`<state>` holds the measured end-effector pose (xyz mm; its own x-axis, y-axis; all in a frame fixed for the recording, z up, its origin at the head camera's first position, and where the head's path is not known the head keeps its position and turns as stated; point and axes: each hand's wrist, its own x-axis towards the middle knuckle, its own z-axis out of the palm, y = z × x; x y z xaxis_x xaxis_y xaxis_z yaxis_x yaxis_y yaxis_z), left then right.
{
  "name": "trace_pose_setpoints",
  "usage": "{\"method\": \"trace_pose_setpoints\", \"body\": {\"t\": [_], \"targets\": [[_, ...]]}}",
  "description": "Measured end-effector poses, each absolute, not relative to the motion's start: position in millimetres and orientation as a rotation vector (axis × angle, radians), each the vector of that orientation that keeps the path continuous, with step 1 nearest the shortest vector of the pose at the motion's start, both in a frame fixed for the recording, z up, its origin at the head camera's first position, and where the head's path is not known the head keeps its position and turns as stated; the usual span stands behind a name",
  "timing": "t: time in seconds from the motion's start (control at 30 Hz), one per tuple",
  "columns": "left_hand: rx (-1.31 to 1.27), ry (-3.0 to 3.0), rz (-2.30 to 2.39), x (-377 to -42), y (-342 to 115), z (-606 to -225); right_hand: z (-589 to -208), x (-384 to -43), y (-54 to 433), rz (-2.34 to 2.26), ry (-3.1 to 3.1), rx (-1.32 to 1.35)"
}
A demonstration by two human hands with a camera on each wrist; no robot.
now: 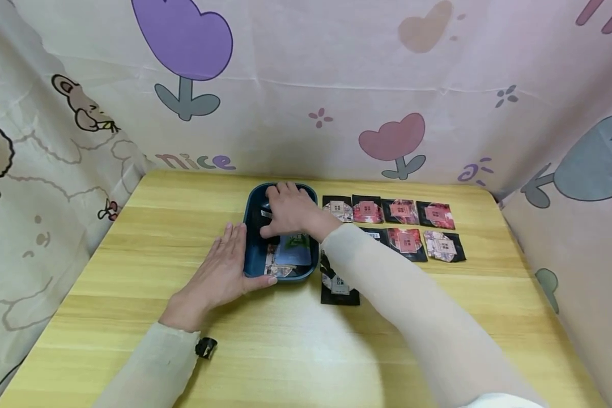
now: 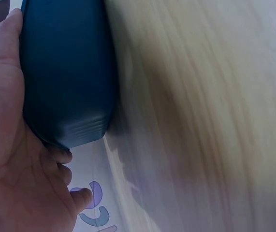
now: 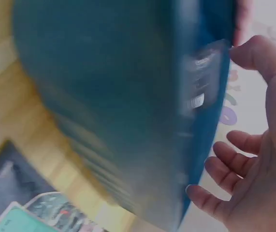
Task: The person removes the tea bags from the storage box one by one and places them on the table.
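Observation:
A dark blue plastic bin [image 1: 254, 256] stands on the table, with small packets inside. My left hand [image 1: 221, 266] rests along its left side with straight fingers, the thumb at the near edge; the left wrist view shows the palm beside the bin wall [image 2: 67, 72]. My right hand [image 1: 294, 212] reaches over the bin's far part, fingers spread and loosely bent. In the right wrist view nothing shows between those fingers, and a dark packet with a barcode [image 3: 205, 84] lies inside near the thumb. A blue-green packet [image 1: 294, 252] lies in the near part over a floral one [image 1: 272, 263].
Right of the bin, black sachets with pink, red and white labels lie in rows, among them a red-labelled one [image 1: 407, 243] and a white-labelled one [image 1: 443, 246]. A nearer sachet [image 1: 340, 290] is partly under my right sleeve. A patterned curtain [image 1: 296, 141] borders the table's back.

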<state>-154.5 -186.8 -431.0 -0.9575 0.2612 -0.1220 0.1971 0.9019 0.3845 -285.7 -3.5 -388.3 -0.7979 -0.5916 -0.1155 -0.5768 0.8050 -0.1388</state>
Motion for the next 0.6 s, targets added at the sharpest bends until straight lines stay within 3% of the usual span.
{"method": "trace_pose_setpoints", "body": {"t": [0.6], "targets": [[0.337, 2.899, 0.575, -154, -186, -432, -425, -295, -13, -0.071, 2.729, -0.792]]}}
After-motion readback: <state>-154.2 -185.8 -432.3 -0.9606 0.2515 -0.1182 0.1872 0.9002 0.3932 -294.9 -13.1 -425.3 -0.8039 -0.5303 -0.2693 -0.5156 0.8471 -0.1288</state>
